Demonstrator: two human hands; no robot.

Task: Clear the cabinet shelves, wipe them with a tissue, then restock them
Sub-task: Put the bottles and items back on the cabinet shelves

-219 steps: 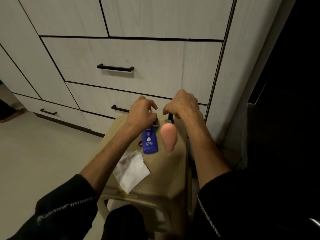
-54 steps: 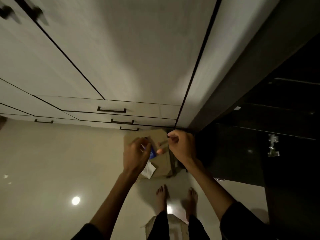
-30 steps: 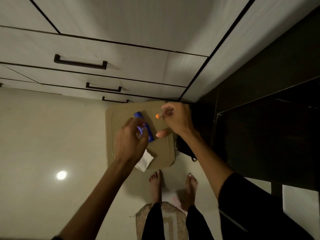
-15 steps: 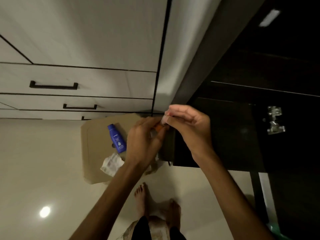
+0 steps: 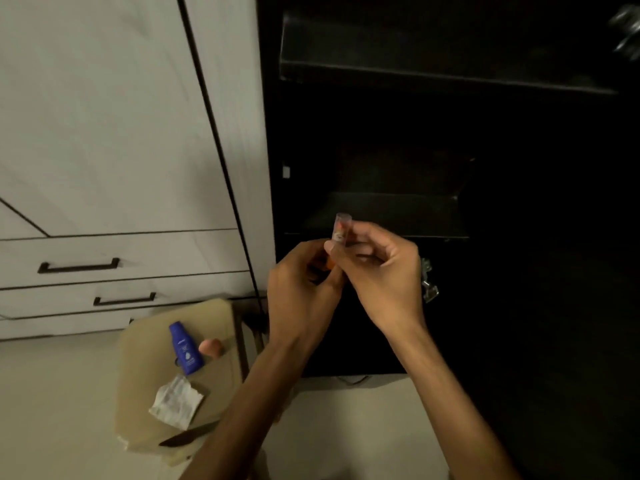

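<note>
Both hands [image 5: 341, 271] have risen from the stool [image 5: 214, 386] to the shelf [image 5: 388, 211] at 12 o'clock, right hand [image 5: 377, 271] pinching an upright vial [image 5: 340, 228], left hand [image 5: 301, 289] curled round something orange

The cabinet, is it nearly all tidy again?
Not yet. The dark cabinet shelves look bare, so clearing seems done; wiping can't be confirmed, though a crumpled tissue lies on the stool. Right now the right hand and left hand hold a small clear tube at the cabinet. The blue bottle and pink item still wait on the stool.
</note>
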